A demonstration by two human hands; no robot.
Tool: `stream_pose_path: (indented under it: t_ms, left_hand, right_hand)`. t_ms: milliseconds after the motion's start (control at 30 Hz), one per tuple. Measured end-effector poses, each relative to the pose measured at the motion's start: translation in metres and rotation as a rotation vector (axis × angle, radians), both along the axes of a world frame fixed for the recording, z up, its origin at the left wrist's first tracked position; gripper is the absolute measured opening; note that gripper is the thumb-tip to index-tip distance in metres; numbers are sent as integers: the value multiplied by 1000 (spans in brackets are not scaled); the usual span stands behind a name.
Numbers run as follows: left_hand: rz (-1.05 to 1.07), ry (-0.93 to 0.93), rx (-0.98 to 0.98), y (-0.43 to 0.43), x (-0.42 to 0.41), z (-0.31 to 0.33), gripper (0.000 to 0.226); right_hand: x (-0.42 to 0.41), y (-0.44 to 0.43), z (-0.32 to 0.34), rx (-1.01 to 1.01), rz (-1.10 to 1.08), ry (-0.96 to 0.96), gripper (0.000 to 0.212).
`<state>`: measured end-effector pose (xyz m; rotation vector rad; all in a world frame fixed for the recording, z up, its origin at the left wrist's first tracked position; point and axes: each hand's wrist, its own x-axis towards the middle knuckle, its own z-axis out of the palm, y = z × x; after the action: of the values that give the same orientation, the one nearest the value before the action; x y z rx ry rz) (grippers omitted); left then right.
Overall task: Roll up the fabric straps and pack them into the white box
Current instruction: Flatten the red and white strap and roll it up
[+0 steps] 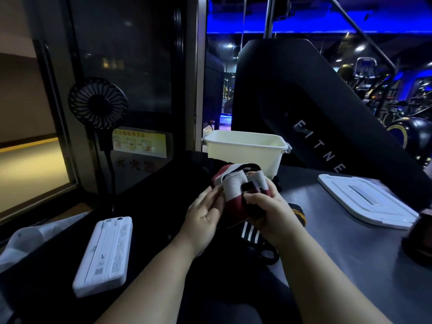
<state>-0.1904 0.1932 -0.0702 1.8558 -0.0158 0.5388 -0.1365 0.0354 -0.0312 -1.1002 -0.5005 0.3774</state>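
A red, white and black fabric strap is bunched in mid-air above the dark table, just in front of the white box. My right hand grips the partly rolled end of this strap, fingers curled round it. My left hand touches the strap's left side with fairly straight fingers. More dark straps, one with white stripes and one with a yellow-edged end, lie on the table under my hands. The white box stands open; its inside is hidden from this angle.
The box's white lid lies flat on the grey table at the right. A white power bank lies at the left, behind it a black fan on a stand. A dark object sits at the right edge.
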Motion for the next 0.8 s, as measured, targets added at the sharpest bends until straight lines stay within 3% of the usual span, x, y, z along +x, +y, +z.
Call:
stream_pose_path:
  t_ms: [133, 200, 267, 333, 433, 567, 667, 800]
  left_hand:
    - [-24, 34, 26, -5, 1, 2, 49]
    - [-46, 15, -2, -3, 1, 1, 34]
    - [-40, -5, -17, -3, 0, 1, 13]
    - [-1, -35, 3, -4, -1, 1, 14]
    - [23, -55, -14, -4, -1, 1, 22]
    - [-6, -80, 26, -5, -2, 2, 24]
    - [28, -120, 80, -9, -6, 6, 14]
    - [9, -133, 111, -12, -13, 12, 55]
  right_hand:
    - [1, 2, -2, -77, -50, 4, 46]
    - [-1, 2, -2, -133, -62, -12, 42]
    - [-4, 5, -2, -184, -60, -56, 53]
    - [-6, 9, -3, -212, -64, -90, 70]
    - [-6, 14, -2, -199, -133, -73, 77]
    - [-6, 15, 1, -155, -217, -73, 56]
    - [-13, 11, 6, -85, -228, -29, 45]
    - [-28, -10, 12, -17, -186, 15, 34]
